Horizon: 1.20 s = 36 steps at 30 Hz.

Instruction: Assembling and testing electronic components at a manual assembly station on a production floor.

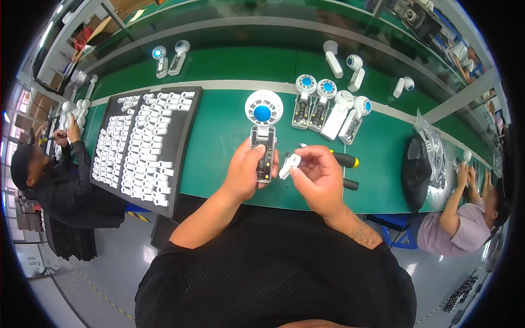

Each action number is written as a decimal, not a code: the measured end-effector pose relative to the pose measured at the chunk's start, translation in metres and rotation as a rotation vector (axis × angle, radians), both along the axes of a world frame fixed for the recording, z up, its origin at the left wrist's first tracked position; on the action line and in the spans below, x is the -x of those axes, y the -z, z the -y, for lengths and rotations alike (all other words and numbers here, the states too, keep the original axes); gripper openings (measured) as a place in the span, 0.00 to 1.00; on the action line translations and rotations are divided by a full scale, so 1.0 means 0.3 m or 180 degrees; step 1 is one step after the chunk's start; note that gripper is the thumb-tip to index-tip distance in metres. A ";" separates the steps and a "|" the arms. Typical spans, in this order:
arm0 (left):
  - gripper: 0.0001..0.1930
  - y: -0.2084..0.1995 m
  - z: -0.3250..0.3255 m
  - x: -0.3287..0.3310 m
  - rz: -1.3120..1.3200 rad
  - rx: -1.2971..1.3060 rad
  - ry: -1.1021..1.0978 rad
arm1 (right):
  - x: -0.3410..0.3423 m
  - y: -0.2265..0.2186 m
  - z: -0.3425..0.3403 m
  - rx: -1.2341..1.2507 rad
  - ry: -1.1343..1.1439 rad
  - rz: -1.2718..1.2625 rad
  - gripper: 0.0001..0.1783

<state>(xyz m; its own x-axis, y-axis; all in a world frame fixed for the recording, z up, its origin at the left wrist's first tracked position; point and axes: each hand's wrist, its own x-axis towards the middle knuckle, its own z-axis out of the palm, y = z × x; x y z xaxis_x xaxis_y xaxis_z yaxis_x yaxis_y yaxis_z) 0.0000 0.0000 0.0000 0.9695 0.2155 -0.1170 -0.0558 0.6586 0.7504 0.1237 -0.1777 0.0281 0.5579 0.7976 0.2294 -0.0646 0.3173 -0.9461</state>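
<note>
My left hand (240, 172) is wrapped round the handle of a white handheld fan (272, 105), held upright over the green table. The fan has a round head with a blue centre, and its handle is uncovered, with a dark circuit board showing. The left thumb presses on that board. Just to the right, my right hand (320, 180) pinches a small white plastic part (289, 166) between thumb and fingers, apart from the fan. Beside the right hand lies a black-and-yellow screwdriver (346, 159), partly hidden by the hand, and a dark cylindrical piece (350, 185).
A black tray (188, 128) with many small white parts lies at left. Several fans, one of them this white-handled fan (334, 121), lie beyond my right hand. A black bag (416, 172) and clear plastic (432, 142) are at right. One person (71, 180) works at each side.
</note>
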 end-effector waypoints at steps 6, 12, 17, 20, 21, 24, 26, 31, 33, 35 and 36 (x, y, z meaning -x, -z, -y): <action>0.34 -0.056 0.069 -0.006 0.0124 -0.0775 -0.0116 | 0.009 -0.027 -0.020 0.0258 0.0051 -0.0191 0.19; 0.36 -0.011 0.116 -0.024 0.0137 -0.1695 -0.0392 | 0.006 -0.009 -0.030 0.0597 0.0315 0.0522 0.16; 0.35 -0.020 0.120 -0.022 -0.0003 -0.2398 -0.0485 | 0.014 -0.006 -0.030 0.0640 0.0708 0.1483 0.19; 0.34 -0.048 0.115 -0.010 -0.0344 -0.2186 -0.0304 | 0.007 -0.003 -0.025 0.0727 0.0776 0.1880 0.21; 0.34 -0.053 0.111 -0.006 -0.0367 -0.1861 -0.0287 | -0.006 -0.017 -0.027 0.0756 0.0832 0.2107 0.20; 0.34 -0.059 0.098 0.007 -0.0412 -0.1207 -0.0276 | -0.051 -0.023 -0.006 0.0801 0.0919 0.2565 0.19; 0.34 -0.068 0.083 0.010 -0.0369 -0.0608 -0.0295 | -0.108 0.027 0.036 0.1589 0.0710 0.3100 0.17; 0.33 -0.049 0.051 0.036 -0.0377 -0.0021 -0.0302 | -0.086 0.135 0.063 0.2537 0.0612 0.3550 0.14; 0.33 -0.044 0.048 0.041 -0.0375 -0.0003 -0.0321 | -0.109 0.141 0.077 0.2531 0.0529 0.3585 0.15; 0.33 -0.045 0.046 0.042 -0.0371 0.0002 -0.0372 | -0.132 0.130 0.080 0.2481 0.0369 0.3649 0.16; 0.33 -0.045 0.044 0.044 -0.0379 0.0007 -0.0396 | -0.133 0.093 0.074 0.2470 0.0344 0.3651 0.16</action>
